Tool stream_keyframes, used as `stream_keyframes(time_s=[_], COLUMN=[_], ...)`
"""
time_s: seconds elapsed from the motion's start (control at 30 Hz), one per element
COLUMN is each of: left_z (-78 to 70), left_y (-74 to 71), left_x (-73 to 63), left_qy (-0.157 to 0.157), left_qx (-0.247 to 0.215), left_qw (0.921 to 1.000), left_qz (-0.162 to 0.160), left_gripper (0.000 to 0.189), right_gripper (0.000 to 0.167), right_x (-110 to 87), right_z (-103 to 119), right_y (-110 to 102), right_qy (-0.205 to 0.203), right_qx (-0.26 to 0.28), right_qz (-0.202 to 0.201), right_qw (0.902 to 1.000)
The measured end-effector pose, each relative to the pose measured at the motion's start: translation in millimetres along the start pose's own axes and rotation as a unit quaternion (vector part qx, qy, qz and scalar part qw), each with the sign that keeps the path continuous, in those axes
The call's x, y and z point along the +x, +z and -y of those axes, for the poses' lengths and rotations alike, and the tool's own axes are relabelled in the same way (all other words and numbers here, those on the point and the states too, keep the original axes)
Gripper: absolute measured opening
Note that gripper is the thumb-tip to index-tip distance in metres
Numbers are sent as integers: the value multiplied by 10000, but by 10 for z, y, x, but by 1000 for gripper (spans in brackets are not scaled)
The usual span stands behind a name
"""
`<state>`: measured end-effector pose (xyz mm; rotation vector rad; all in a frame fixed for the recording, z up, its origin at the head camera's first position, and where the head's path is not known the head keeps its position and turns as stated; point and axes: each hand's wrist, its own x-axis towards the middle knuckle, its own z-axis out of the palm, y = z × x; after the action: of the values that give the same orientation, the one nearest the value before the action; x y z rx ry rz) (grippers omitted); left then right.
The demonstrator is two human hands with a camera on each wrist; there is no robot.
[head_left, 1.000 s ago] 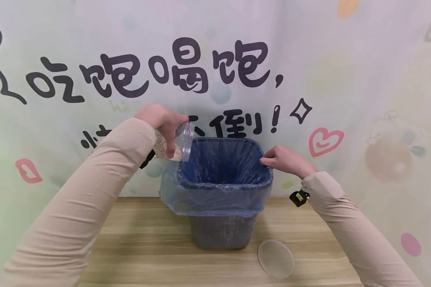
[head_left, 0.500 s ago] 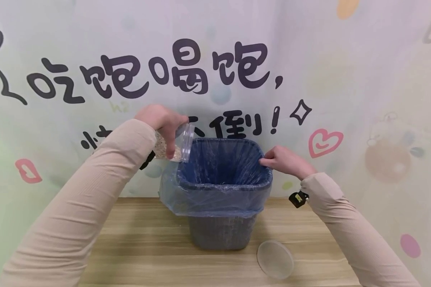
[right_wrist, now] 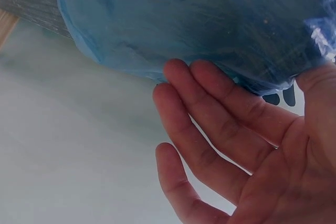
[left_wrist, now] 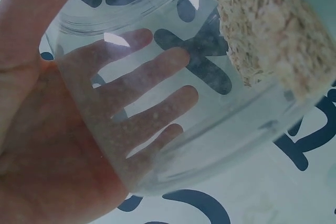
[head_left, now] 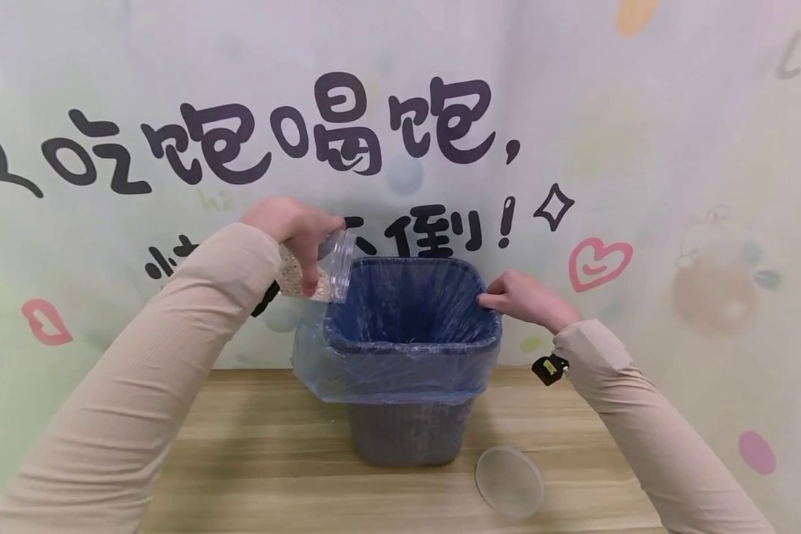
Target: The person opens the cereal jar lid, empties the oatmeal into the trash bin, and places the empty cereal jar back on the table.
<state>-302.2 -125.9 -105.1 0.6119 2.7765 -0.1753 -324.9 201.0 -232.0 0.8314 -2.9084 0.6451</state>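
While the jar (head_left: 339,268) holds flakes (left_wrist: 268,30), perhaps oats, film (head_left: 394,374) lines the bin (head_left: 410,434).

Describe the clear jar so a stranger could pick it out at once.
Find the dark bin with the blue liner, standing on the wooden table. At its rim's left side in the head view, the left hand grips a jar tipped sideways. It alone shows pale flakes through a clear wall.

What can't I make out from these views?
Clear jar, head view: base hidden by left sleeve.
Trash bin, head view: floor hidden by near rim and blue liner.
Pale flakes, left wrist view: cut off by frame edge.
Right hand, right wrist view: thumb cut off by right edge.
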Motion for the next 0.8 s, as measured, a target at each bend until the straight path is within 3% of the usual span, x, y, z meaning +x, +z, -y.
stream_keyframes(time_s=[0.27,0.63,0.8], left_z=[15,22,3], left_y=[3,14,11], left_x=[5,9,-4], left_qy=[-39,76,-61], left_qx=[-41,-84,-30], left_qw=[10000,9999,10000], left_qz=[65,9,-34], left_gripper=[103,98,102], right_gripper=[37,38,40], right_x=[6,-5,-3], right_z=[4,9,2], right_y=[9,0,3], right_qy=[17,-105,-138], right_qx=[-46,-1,36], right_qz=[9,-31,-102], right_qw=[10000,9999,9998])
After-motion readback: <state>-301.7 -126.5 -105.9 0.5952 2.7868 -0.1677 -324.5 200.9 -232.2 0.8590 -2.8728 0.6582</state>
